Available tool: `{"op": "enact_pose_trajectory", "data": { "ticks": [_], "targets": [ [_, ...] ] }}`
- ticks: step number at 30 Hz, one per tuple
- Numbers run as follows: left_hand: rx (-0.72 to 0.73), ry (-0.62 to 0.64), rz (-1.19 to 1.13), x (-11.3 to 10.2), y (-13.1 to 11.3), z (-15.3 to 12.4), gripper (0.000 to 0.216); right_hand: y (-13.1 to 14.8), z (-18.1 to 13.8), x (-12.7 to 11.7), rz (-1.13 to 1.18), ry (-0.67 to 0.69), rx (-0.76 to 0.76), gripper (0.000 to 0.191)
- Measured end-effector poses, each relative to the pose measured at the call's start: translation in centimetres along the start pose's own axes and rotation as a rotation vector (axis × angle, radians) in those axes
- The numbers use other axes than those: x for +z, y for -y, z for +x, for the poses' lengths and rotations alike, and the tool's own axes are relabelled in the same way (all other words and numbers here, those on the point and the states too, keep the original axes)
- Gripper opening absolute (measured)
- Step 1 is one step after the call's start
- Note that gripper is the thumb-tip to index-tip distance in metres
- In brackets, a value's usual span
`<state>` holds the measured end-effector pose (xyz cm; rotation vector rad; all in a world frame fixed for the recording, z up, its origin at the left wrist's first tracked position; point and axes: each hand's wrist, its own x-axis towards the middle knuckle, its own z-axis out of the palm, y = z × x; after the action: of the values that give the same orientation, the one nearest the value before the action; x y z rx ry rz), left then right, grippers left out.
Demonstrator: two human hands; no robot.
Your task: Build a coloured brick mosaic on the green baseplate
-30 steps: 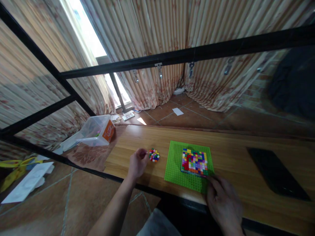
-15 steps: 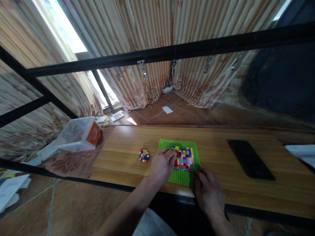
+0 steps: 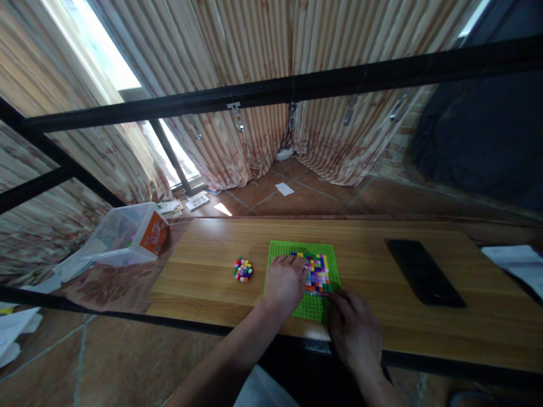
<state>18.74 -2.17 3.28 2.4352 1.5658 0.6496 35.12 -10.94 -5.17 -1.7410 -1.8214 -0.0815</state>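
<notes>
A green studded baseplate [image 3: 311,312] lies on the wooden table, bearing a block of small multicoloured toy bricks [image 3: 318,274]. My left hand [image 3: 287,281] is over the left part of these bricks, fingers bent together and fingertips down among them. Whatever it pinches is hidden or too small to name. My right hand [image 3: 355,325] rests by the plate's lower right edge, thumb and finger closed at the end of a thin, stick-like thing [image 3: 316,293] lying along the lower edge of the bricks. Left of the plate sits a round cluster of loose bricks [image 3: 243,269].
A black phone-like slab [image 3: 425,272] lies on the right of the wooden table [image 3: 203,249]. Beyond the left end stands a clear plastic box [image 3: 127,237] with an orange label. A black metal bar [image 3: 263,93] crosses in front of the curtains. White papers [image 3: 515,265] are at far right.
My left hand has moved slightly right over the bricks, covering more of their left side. My right hand stays at the stick-like thing. The whole view has shifted a little.
</notes>
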Motion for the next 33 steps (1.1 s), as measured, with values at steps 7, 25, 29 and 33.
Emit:
{"op": "enact_pose_trajectory", "data": {
  "ticks": [7, 25, 29, 33],
  "targets": [
    [-0.040, -0.048, -0.018, 0.2, 0.4, -0.9, 0.016, -0.1, 0.0, 0.1, -0.006, -0.009, -0.002, 0.027],
    [0.082, -0.025, 0.152, 0.1, 0.1, -2.7, 0.032, 0.0, 0.0, 0.1, -0.015, -0.027, -0.009, 0.026],
    [0.135, -0.017, 0.200, 0.3, 0.0, -2.7, 0.031, 0.1, 0.0, -0.1, -0.005, -0.016, -0.004, 0.026],
    [0.172, -0.007, 0.225, 0.4, -0.1, -2.7, 0.030, -0.1, 0.0, -0.1, -0.005, -0.010, -0.005, 0.028]
  ]
}}
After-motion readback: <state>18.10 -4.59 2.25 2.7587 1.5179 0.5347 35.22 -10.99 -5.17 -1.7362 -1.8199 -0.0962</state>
